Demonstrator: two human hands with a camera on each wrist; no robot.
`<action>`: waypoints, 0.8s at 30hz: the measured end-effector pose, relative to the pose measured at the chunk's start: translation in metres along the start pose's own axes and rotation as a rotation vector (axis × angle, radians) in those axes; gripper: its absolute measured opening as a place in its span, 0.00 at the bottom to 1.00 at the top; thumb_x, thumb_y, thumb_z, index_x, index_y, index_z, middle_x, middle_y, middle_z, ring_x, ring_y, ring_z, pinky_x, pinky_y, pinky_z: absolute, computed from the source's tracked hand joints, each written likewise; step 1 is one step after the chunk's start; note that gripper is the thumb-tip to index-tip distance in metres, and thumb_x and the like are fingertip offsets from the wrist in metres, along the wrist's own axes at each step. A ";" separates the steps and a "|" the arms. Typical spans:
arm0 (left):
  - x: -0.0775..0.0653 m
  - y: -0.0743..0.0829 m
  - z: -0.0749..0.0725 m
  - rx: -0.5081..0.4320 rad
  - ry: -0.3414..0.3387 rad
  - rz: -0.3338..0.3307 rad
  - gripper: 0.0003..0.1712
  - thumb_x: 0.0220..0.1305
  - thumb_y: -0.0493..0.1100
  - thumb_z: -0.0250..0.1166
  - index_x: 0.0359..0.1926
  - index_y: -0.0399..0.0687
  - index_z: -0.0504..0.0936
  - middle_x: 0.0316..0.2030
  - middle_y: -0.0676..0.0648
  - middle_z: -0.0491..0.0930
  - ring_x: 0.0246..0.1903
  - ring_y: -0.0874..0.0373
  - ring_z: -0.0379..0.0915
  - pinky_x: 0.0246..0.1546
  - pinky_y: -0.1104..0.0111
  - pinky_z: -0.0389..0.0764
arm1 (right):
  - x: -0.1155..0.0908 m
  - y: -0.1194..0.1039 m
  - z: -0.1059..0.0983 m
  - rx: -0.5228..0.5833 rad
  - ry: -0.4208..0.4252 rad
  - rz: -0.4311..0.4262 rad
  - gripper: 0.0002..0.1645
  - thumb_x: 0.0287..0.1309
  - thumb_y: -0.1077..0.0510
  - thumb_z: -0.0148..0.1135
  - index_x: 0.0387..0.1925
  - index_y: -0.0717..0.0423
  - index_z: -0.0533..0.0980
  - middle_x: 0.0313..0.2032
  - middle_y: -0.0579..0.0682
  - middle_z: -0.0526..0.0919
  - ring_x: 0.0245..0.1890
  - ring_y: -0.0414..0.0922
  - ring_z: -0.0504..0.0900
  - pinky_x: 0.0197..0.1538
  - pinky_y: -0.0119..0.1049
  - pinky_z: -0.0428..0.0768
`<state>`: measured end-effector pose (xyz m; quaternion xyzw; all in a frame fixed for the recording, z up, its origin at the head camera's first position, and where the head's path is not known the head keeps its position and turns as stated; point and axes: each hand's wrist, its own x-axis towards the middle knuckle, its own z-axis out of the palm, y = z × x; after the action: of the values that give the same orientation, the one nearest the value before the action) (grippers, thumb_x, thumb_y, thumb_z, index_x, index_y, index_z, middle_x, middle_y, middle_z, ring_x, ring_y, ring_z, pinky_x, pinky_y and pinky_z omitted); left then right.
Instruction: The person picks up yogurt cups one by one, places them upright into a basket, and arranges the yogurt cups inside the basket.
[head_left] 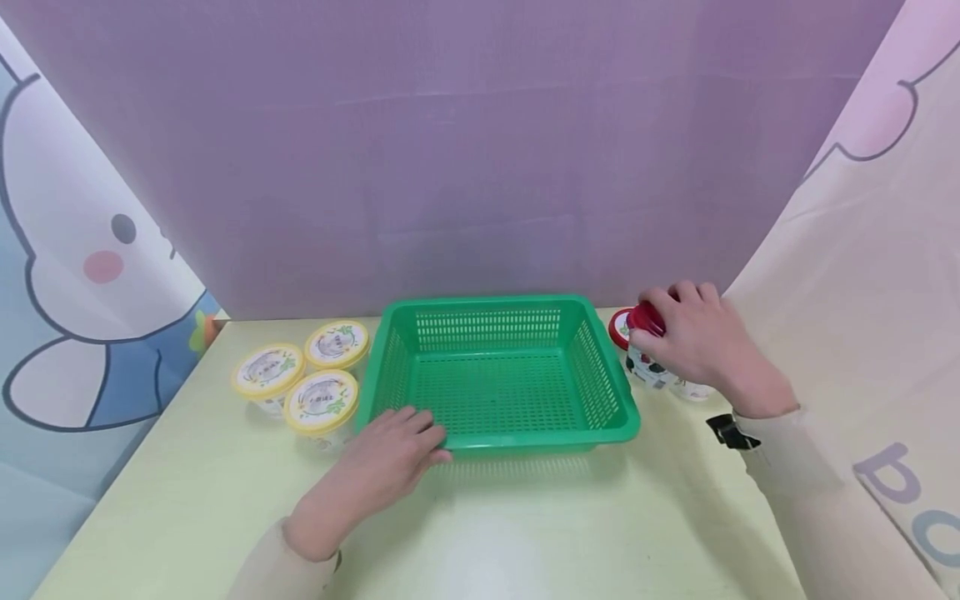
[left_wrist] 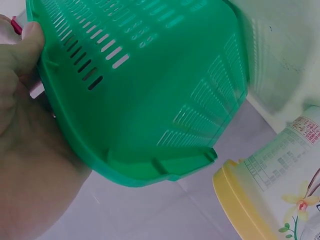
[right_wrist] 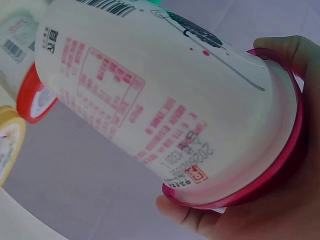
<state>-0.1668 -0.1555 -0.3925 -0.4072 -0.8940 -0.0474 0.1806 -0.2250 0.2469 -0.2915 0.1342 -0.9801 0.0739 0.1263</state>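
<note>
Only the right wrist view shows the red-lidded cup's [right_wrist: 150,100] printed label.

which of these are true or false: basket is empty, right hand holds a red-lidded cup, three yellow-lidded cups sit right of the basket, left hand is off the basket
1. The green basket is empty. True.
2. The right hand grips a red-lidded cup by its lid. True.
3. Three yellow-lidded cups sit right of the basket. False: they stand to its left.
4. The left hand is clear of the basket. False: it holds the near left rim.
</note>
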 end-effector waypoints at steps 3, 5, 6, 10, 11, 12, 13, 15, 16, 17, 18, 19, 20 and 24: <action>0.000 0.001 -0.001 0.004 -0.009 -0.009 0.12 0.67 0.53 0.67 0.35 0.50 0.81 0.27 0.56 0.69 0.27 0.61 0.62 0.29 0.69 0.68 | 0.003 -0.003 -0.006 -0.002 0.014 -0.008 0.25 0.63 0.49 0.52 0.57 0.56 0.74 0.50 0.65 0.73 0.52 0.67 0.65 0.47 0.62 0.70; 0.000 0.002 -0.001 0.000 -0.016 -0.019 0.12 0.67 0.53 0.67 0.35 0.50 0.81 0.27 0.56 0.69 0.27 0.61 0.62 0.29 0.70 0.68 | 0.005 -0.007 -0.009 -0.007 0.017 -0.014 0.25 0.63 0.48 0.52 0.58 0.55 0.74 0.52 0.65 0.73 0.52 0.66 0.66 0.47 0.62 0.70; 0.000 0.002 -0.002 -0.001 -0.020 -0.025 0.12 0.67 0.53 0.67 0.35 0.50 0.81 0.27 0.56 0.68 0.27 0.61 0.61 0.28 0.70 0.67 | 0.006 -0.009 -0.011 -0.009 0.016 -0.016 0.25 0.63 0.48 0.52 0.58 0.54 0.74 0.52 0.65 0.73 0.52 0.66 0.66 0.47 0.62 0.70; 0.000 0.003 -0.004 -0.006 -0.028 -0.045 0.12 0.66 0.54 0.68 0.34 0.51 0.80 0.26 0.56 0.66 0.26 0.61 0.58 0.28 0.70 0.65 | 0.012 -0.018 -0.018 -0.006 0.004 -0.031 0.27 0.63 0.46 0.51 0.60 0.53 0.74 0.53 0.63 0.74 0.52 0.64 0.66 0.46 0.60 0.70; 0.000 0.004 -0.005 -0.005 -0.026 -0.049 0.13 0.66 0.54 0.68 0.34 0.51 0.80 0.26 0.57 0.65 0.26 0.61 0.58 0.27 0.70 0.65 | 0.014 -0.021 -0.020 -0.006 0.000 -0.036 0.27 0.64 0.46 0.51 0.60 0.53 0.74 0.53 0.63 0.74 0.52 0.64 0.66 0.46 0.59 0.70; -0.001 0.004 -0.006 -0.007 -0.024 -0.053 0.13 0.66 0.54 0.68 0.34 0.52 0.80 0.26 0.57 0.64 0.26 0.61 0.57 0.27 0.71 0.64 | 0.015 -0.023 -0.021 -0.005 -0.006 -0.039 0.28 0.64 0.45 0.51 0.61 0.52 0.74 0.53 0.63 0.74 0.52 0.64 0.66 0.46 0.59 0.70; -0.001 0.004 -0.007 -0.007 -0.022 -0.056 0.13 0.66 0.55 0.67 0.34 0.52 0.80 0.26 0.57 0.64 0.25 0.61 0.57 0.27 0.71 0.63 | 0.017 -0.025 -0.023 -0.006 -0.012 -0.042 0.28 0.64 0.45 0.51 0.61 0.52 0.73 0.53 0.62 0.74 0.52 0.64 0.66 0.46 0.59 0.70; -0.001 0.005 -0.008 -0.012 -0.018 -0.060 0.13 0.66 0.55 0.67 0.35 0.52 0.80 0.25 0.57 0.62 0.25 0.61 0.56 0.26 0.71 0.62 | 0.020 -0.029 -0.025 -0.007 -0.023 -0.050 0.28 0.64 0.44 0.52 0.62 0.52 0.73 0.53 0.62 0.74 0.52 0.63 0.66 0.46 0.58 0.70; -0.001 0.005 -0.008 -0.013 -0.016 -0.062 0.13 0.66 0.55 0.67 0.35 0.52 0.80 0.25 0.56 0.62 0.25 0.61 0.56 0.26 0.71 0.62 | 0.021 -0.030 -0.026 -0.008 -0.028 -0.054 0.29 0.64 0.44 0.52 0.62 0.52 0.73 0.53 0.62 0.74 0.52 0.63 0.66 0.45 0.58 0.70; -0.001 0.005 -0.009 -0.014 -0.013 -0.063 0.13 0.66 0.55 0.67 0.35 0.52 0.80 0.25 0.56 0.62 0.25 0.61 0.56 0.26 0.71 0.62 | 0.023 -0.032 -0.026 -0.006 -0.035 -0.059 0.29 0.64 0.44 0.52 0.62 0.52 0.73 0.53 0.62 0.74 0.52 0.62 0.67 0.45 0.57 0.70; -0.001 0.005 -0.009 -0.014 -0.014 -0.063 0.13 0.66 0.55 0.67 0.35 0.52 0.80 0.25 0.56 0.61 0.25 0.61 0.55 0.26 0.71 0.62 | 0.025 -0.033 -0.026 -0.001 -0.043 -0.061 0.29 0.64 0.44 0.52 0.62 0.52 0.73 0.53 0.61 0.74 0.52 0.62 0.67 0.45 0.57 0.70; -0.001 0.005 -0.008 -0.014 -0.015 -0.064 0.13 0.66 0.55 0.67 0.35 0.52 0.80 0.25 0.56 0.61 0.25 0.61 0.55 0.26 0.71 0.62 | 0.027 -0.034 -0.026 0.003 -0.051 -0.066 0.29 0.64 0.43 0.52 0.62 0.52 0.73 0.53 0.61 0.74 0.52 0.62 0.67 0.45 0.57 0.70; -0.001 0.005 -0.008 -0.014 -0.015 -0.065 0.13 0.66 0.55 0.67 0.35 0.52 0.80 0.25 0.56 0.61 0.25 0.61 0.56 0.26 0.71 0.62 | 0.029 -0.035 -0.026 0.008 -0.058 -0.069 0.29 0.64 0.44 0.52 0.62 0.52 0.73 0.53 0.61 0.74 0.51 0.61 0.67 0.45 0.57 0.71; 0.000 0.004 -0.008 -0.013 -0.025 -0.074 0.14 0.66 0.57 0.66 0.35 0.53 0.80 0.25 0.57 0.62 0.25 0.61 0.56 0.26 0.70 0.63 | 0.037 -0.038 -0.026 0.023 -0.078 -0.076 0.29 0.63 0.44 0.53 0.62 0.51 0.73 0.54 0.61 0.74 0.51 0.60 0.68 0.44 0.56 0.72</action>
<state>-0.1616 -0.1551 -0.3858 -0.3758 -0.9102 -0.0548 0.1651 -0.2426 0.2059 -0.2528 0.1753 -0.9776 0.0751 0.0891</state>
